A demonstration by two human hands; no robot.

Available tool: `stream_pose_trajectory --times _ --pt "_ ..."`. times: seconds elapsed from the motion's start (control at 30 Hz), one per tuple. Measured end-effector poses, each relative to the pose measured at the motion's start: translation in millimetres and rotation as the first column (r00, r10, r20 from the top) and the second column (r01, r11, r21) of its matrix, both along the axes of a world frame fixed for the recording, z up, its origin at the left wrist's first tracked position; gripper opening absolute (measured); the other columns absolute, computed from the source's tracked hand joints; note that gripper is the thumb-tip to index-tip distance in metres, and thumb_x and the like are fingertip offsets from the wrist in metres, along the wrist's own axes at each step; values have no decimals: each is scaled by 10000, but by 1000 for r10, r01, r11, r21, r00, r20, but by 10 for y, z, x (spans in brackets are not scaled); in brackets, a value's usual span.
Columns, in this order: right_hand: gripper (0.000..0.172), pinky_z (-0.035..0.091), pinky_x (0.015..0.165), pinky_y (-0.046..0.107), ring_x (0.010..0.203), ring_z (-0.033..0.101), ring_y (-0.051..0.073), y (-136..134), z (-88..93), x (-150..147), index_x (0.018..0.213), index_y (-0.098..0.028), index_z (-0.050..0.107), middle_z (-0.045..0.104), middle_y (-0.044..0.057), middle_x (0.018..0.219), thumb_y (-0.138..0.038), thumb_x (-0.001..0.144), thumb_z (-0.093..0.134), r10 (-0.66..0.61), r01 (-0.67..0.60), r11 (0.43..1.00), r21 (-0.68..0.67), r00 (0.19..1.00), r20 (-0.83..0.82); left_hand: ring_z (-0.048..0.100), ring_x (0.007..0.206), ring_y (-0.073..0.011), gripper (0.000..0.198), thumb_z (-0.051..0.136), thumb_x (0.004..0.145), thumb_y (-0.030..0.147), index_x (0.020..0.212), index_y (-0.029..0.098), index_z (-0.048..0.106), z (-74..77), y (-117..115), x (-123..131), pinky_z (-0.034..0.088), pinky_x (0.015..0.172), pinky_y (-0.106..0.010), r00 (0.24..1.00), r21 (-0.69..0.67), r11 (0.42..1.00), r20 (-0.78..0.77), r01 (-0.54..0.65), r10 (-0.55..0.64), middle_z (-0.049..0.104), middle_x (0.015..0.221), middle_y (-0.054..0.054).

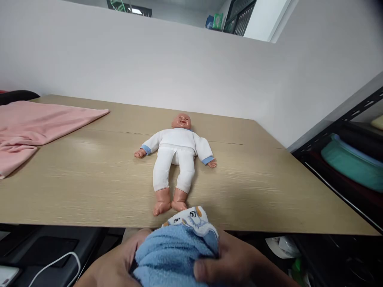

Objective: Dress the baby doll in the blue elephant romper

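Note:
A bunched blue terry cloth piece (pixel 176 253) with a white trim showing embroidered eyes and orange patches is held up at the table's near edge. My left hand (pixel 122 257) grips its left side, the fingers hidden behind or inside the folds. On the right, my right hand (pixel 230 255) is closed round it, thumb on top and the other fingers out of sight. Just beyond the cloth a baby doll (pixel 178 151) lies on its back, feet toward me, arms spread, in a white top and white trousers with blue cuffs.
The doll lies on a wood-grain table (pixel 254 191). A pink cloth (pixel 50 123) is spread at the left. Right of the table, a black rack (pixel 338 175) holds folded green fabric (pixel 353 163). A white cable (pixel 60 259) curls below the left edge. A white wall stands behind.

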State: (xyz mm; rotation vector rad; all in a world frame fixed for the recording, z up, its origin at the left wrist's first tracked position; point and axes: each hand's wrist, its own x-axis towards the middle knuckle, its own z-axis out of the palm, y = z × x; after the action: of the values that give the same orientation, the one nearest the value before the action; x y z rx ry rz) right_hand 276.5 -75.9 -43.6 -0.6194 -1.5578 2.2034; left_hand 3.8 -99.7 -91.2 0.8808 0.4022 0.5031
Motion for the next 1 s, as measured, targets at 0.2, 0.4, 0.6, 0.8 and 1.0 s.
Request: stream_pose_trajectory --times 0.2,0.4,0.6,0.8,1.0 --pt "635 584 1024 363 1104 732 271 17 67 -253 1335 -221 719 789 79 1206 -323 731 886 -380 335 889 313 920 95 731 1078 -355 821 825 803 681 1462 221 662 33 9 -37 568 1002 -463 958 133 971 -186 -197 220 779 1240 -141" --pt "178 574 930 386 922 742 268 119 99 -469 948 -272 773 820 37 972 -220 816 665 -616 233 581 779 752 234 742 899 -280 586 738 905 500 1425 301 556 151 123 35 606 774 -330 628 561 747 -448 -356 636 799 1018 -37" --pt "349 581 896 472 1013 750 354 273 130 -670 1198 -211 754 761 157 1235 -337 896 632 -602 -150 643 751 508 616 744 814 -306 443 613 957 442 1375 294 592 130 292 -80 518 730 -345 291 791 607 -564 -75 772 802 953 -32" --pt "381 590 885 425 1050 765 332 387 105 -772 1282 -158 717 711 201 1350 -259 931 608 -589 -289 638 714 415 694 713 898 -347 293 528 1007 379 1240 254 657 -23 449 -39 448 917 -461 288 783 620 -605 50 742 777 928 -57" --pt "437 565 1011 465 1160 734 346 477 40 -674 1325 -177 688 732 178 1338 -212 892 651 -557 -158 680 716 524 644 588 1251 -389 392 597 954 297 1342 248 596 -222 448 -15 380 1078 -556 265 866 498 -468 -54 843 707 1291 -118"
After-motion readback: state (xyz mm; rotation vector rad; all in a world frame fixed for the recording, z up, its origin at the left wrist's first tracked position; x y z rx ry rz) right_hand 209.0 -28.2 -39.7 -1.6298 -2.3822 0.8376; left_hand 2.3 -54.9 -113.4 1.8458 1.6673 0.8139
